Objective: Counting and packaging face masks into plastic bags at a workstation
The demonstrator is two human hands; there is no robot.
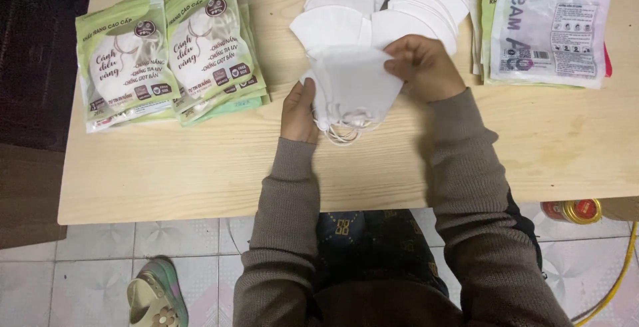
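Both my hands hold a small stack of folded white face masks (353, 84) just above the pale wooden table (200, 167). My left hand (298, 110) grips the stack's left edge, with elastic loops hanging below it. My right hand (421, 66) pinches the stack's upper right corner. Behind the stack lie overlapping rows of more white masks (373, 7).
Two piles of green and white filled mask packets (166, 54) lie at the table's left. A pile of flat empty packets (549, 24), white with purple print on top, lies at the right. Below the table edge are a sandal (156, 294), a red and gold can (576, 210) and a yellow hose (616, 280).
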